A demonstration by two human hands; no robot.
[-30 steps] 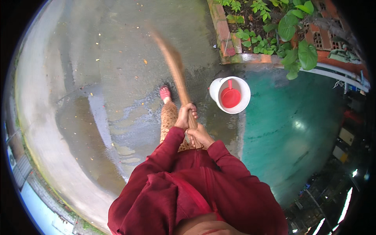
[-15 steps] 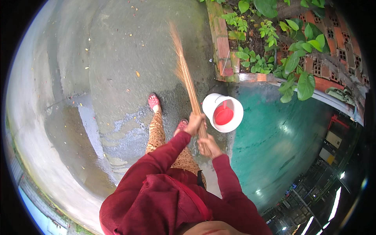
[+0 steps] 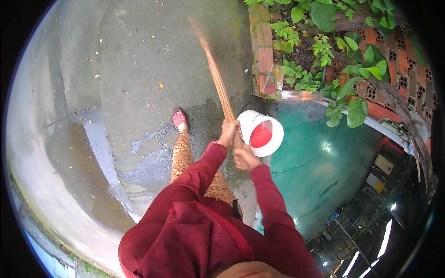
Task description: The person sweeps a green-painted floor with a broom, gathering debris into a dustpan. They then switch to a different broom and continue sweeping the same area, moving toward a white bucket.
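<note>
A long broom of thin tan stiff sticks [image 3: 218, 81] slants away from me toward the far side, its tip blurred by motion. My left hand [image 3: 228, 134] is closed around the bundle at about the height of the bucket. Lower down, nearer my body, my right hand [image 3: 245, 158] grips the butt end, slightly smeared. Just right of the hands a white bucket [image 3: 249, 121] stands on the floor, and inside it lies a red plastic scoop or dipper [image 3: 261, 135]. The picture does not show whether the bristle tips touch the ground.
Wet grey concrete [image 3: 134, 69] with scattered yellow leaves spreads ahead and left, with a brownish puddle [image 3: 83, 171]. A brick-edged bed [image 3: 265, 51] of green plants [image 3: 301, 74] lies far right. Green floor [image 3: 320, 157] begins right of the bucket. My foot in a red sandal [image 3: 179, 118] is left of the broom.
The broom's far end has swung a little left and farther away, and its sticks look more bunched. Both hands keep their hold. The bucket appears slightly shifted left as the view moves.
</note>
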